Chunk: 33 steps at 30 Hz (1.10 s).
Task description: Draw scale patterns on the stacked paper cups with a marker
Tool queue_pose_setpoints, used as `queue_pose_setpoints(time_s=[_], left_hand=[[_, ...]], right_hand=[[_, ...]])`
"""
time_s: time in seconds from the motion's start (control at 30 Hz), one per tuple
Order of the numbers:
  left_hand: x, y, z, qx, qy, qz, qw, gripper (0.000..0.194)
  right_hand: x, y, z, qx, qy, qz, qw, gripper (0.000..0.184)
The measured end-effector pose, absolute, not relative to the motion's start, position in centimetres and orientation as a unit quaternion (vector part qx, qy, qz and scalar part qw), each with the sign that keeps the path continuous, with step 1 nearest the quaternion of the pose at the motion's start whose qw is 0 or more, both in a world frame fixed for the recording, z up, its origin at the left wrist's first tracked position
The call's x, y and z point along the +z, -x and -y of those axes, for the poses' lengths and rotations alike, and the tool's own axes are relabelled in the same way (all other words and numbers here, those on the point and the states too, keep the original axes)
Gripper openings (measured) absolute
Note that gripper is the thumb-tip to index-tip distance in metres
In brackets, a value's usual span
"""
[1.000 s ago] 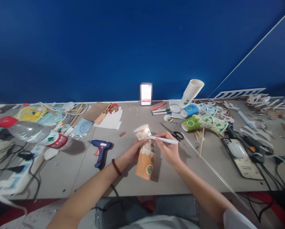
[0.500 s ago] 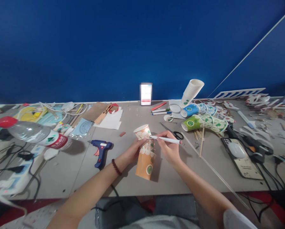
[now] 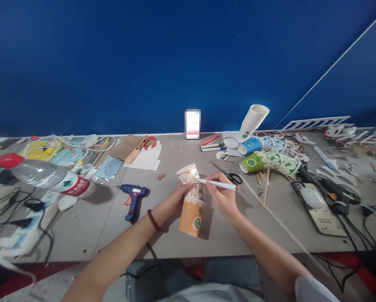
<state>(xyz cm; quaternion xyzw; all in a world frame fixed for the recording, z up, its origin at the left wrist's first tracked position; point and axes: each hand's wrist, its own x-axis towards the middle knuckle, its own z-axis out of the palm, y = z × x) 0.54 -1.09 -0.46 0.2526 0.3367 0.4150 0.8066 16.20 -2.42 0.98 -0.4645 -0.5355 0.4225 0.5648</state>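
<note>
My left hand (image 3: 177, 199) is closed round the side of an orange-and-white stack of paper cups (image 3: 191, 216), joined into one tilted column with scalloped line patterns on it. Part of its grip is hidden behind the cups. Between the fingers of my right hand (image 3: 223, 198) is a white marker pen (image 3: 221, 184), its tip at the patterned upper part of the column. Just beyond that hand lie black-handled scissors (image 3: 236, 178). A blue glue gun (image 3: 133, 200) rests to the left of my left hand.
A water bottle (image 3: 49, 176) and power strip (image 3: 33, 228) are at left. Blue (image 3: 250, 145) and green (image 3: 253, 162) cup columns lie at right, before a white cup stack (image 3: 253, 121). Further right are a phone (image 3: 324, 218) and a black glue gun (image 3: 338, 195). Cables trail over the front edge.
Almost nothing differs. The marker pen in my right hand has shifted very slightly to the left; the cups and my left hand stay in place.
</note>
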Motion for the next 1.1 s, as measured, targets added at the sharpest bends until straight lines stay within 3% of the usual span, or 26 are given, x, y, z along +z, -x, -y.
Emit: queue_pose_setpoints(time_s=[0.37,1.1], left_hand=[[-0.7,-0.5,1.1,0.412,-0.247,-0.334,0.811,0.033],[1.0,-0.4,1.9,0.391,-0.183,-0.349,0.832,0.032]], right_hand=[[1.1,-16.1,2.5,0.470,0.444,0.516,0.562,0.011],[1.3,-16.3,2.6,0.443,0.439,0.495,0.605,0.010]])
